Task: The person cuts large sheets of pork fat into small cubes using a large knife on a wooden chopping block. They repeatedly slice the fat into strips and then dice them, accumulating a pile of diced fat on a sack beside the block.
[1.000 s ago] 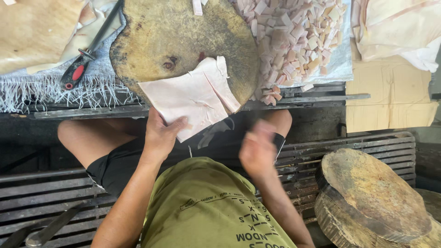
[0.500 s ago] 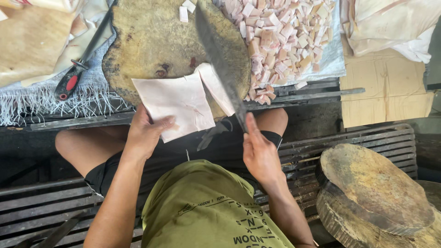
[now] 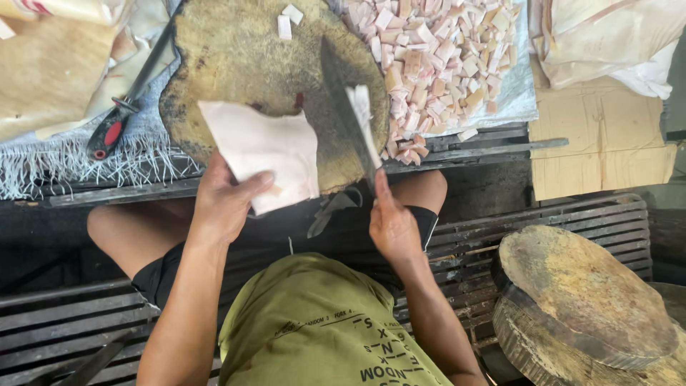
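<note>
The pale slab of fat (image 3: 261,161) lies on the near edge of the round chopping block (image 3: 236,57), pinned by the left hand (image 3: 225,204), thumb on top. A clean strip is best cut with that hold kept flat, well left of the cleaver (image 3: 346,107). The right hand (image 3: 391,225) is closed, apparently around the handle, wrist raised, a strip (image 3: 361,118) clinging to the blade.

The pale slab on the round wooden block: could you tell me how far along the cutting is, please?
Done: a large heap of small pale pink cubes lies on the sheet beside the round wooden chopping block. In hand: the left hand pins the flat pale slab, while the right hand holds a dark cleaver carrying a thin cut strip. Left: most of that slab remains uncut.
</note>
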